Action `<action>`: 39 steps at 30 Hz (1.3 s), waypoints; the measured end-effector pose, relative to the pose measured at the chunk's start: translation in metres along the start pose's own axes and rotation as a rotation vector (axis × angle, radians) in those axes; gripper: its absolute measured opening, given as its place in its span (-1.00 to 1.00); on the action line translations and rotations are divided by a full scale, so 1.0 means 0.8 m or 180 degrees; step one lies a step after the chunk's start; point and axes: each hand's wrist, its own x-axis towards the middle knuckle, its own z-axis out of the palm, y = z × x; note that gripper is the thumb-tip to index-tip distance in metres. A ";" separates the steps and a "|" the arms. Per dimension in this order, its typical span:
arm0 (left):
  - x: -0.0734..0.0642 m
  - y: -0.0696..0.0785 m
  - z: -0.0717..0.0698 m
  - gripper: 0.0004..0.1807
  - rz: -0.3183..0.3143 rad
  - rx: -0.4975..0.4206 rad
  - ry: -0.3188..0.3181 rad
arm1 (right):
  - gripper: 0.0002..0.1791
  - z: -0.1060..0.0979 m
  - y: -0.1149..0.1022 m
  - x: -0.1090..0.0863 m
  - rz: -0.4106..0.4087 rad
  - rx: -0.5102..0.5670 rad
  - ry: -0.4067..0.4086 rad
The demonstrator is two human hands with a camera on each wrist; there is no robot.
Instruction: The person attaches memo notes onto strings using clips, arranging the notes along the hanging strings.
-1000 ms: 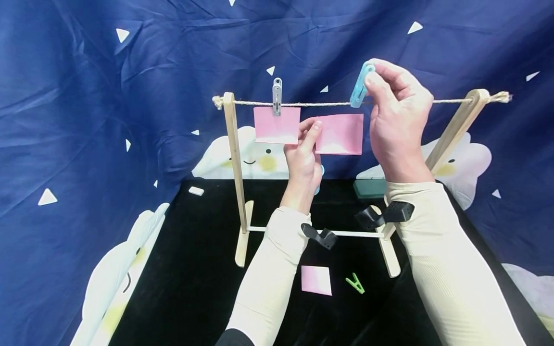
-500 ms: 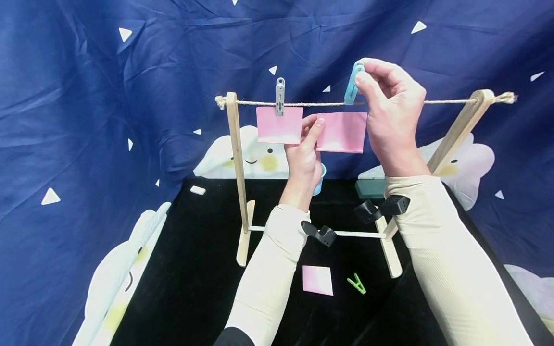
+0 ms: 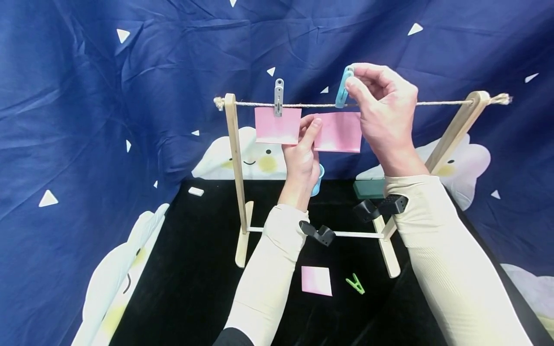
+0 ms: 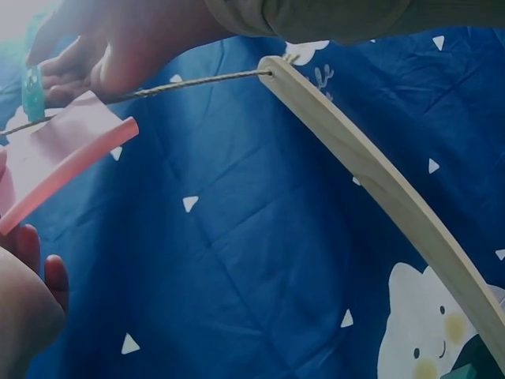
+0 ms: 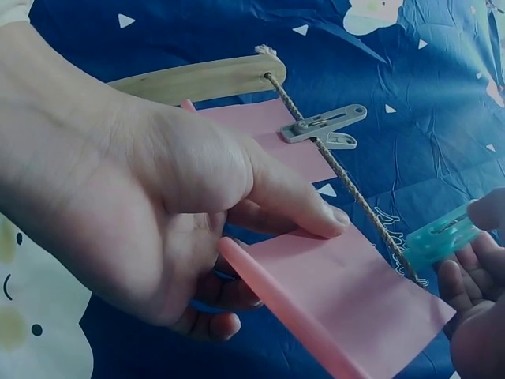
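My left hand point(image 3: 300, 161) pinches the left edge of a pink paper sheet point(image 3: 339, 132) just below the rope point(image 3: 443, 102). Between thumb and fingers, my right hand point(image 3: 385, 113) holds a light blue clothespin point(image 3: 342, 91), its lower tip right at the rope above that sheet. In the right wrist view the sheet point(image 5: 355, 292) shows a folded lower edge, with the clothespin point(image 5: 442, 235) overlapping the rope. Another pink sheet point(image 3: 274, 129) hangs to the left under a grey clothespin point(image 3: 279, 96) clamped on the rope.
The rope runs between two wooden posts point(image 3: 235, 158) of a stand on a black cloth. Below lie a loose pink sheet point(image 3: 316, 280) and a green clothespin point(image 3: 355, 284). A blue cup point(image 3: 319, 181), a white block point(image 3: 196, 191) and a green box point(image 3: 368, 189) are farther back.
My right hand has shifted left along the rope with the blue clothespin, which is now over the middle of the pink sheet. The left hand stays almost in place.
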 end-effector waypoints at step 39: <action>-0.002 0.001 0.003 -0.64 -0.0026 -0.0100 0.0075 | -0.76 -0.015 -0.007 0.005 0.0302 -0.0808 -0.0755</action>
